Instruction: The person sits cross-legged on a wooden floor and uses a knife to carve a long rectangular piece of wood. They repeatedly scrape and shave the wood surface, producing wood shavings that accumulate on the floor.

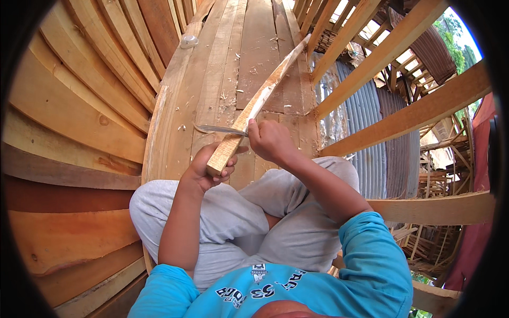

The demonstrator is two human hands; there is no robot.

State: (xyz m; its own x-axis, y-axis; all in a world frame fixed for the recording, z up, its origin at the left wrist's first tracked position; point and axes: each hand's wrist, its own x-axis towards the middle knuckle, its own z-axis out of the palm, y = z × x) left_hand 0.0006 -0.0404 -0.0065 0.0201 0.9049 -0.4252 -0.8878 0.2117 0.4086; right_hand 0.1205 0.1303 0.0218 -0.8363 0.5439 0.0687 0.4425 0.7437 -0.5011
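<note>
A long squared piece of wood (258, 102) slants from my lap away to the far right, its far end lying near the slatted side. Around its near end my left hand (204, 163) is wrapped from below. In my right hand (269, 139) is the handle of a knife (220, 129), mostly hidden by the fingers. Its curved blade lies across the wood's upper face and points left. The wood's face is pale and freshly cut beyond the blade, rougher and yellower near my left hand.
I sit cross-legged on a plank floor (212, 90) strewn with wood shavings. A wall of boards (85, 106) rises on the left. Spaced slats (405, 122) line the right, with corrugated metal sheets (360, 114) beyond. A small clear plastic item (189, 41) lies at the far left.
</note>
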